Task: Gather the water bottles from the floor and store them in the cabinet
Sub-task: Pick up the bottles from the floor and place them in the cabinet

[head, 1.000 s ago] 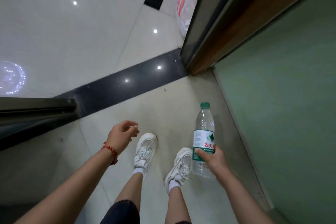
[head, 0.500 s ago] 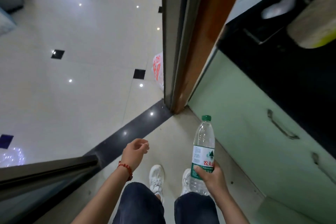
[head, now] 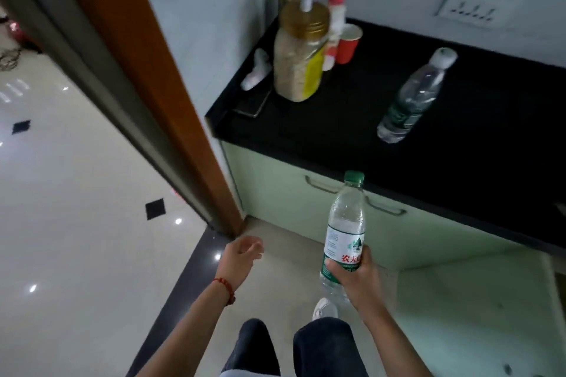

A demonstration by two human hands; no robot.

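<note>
While the right arm reaches up from the lower right of the frame, the right hand (head: pixel 356 274) holds a bottle (head: pixel 344 232) upright at lower centre, fingers curled round its label, before the green cabinet (head: pixel 275 193). The left hand (head: pixel 240 257) hangs empty, fingers loosely curled. Another bottle (head: pixel 413 98) stands on the black worktop (head: pixel 337 119), upper right.

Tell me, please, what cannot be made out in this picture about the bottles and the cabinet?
- Cabinet interior, head view: doors closed.
- Held bottle base: covered by the right hand.
- Countertop bottle label: motion-blurred.
- Bottles left on the floor: outside the frame.
- Left hand fingertips: curled out of sight.
</note>
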